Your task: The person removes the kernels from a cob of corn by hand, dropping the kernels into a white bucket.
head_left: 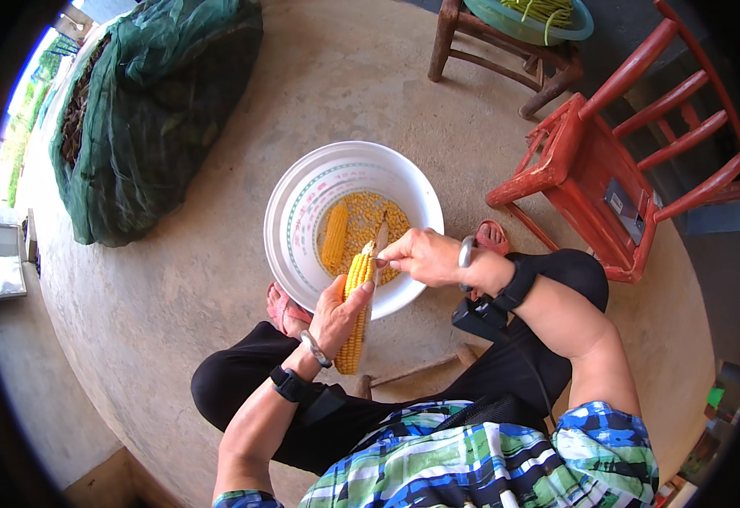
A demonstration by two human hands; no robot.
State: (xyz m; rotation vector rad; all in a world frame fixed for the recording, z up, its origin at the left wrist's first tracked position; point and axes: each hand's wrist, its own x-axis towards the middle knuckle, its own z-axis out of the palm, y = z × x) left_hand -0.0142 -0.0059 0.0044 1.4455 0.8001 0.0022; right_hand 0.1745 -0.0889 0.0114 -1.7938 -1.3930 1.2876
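Observation:
My left hand (337, 312) grips an ear of yellow corn (358, 279) around its middle, tip pointing up and away from me. At the ear's upper right side, my right hand (422, 257) pinches a thin metal tool (378, 258); most of the tool is hidden in the fingers. A narrow brownish pointed piece (382, 233) shows beside the ear's tip; I cannot tell what it is. Below the hands stands a white plastic bucket (287, 184) bearing print. Loose corn kernels (370, 206) cover its bottom, and another ear of corn (335, 233) lies on them.
A green mesh sack (147, 127) of dark dry material stands at the left. Toward the right is a red wooden chair (573, 171) with a flat object on its seat. Beyond it, a wooden stool (503, 54) carries a basin (582, 28) of green beans (544, 9).

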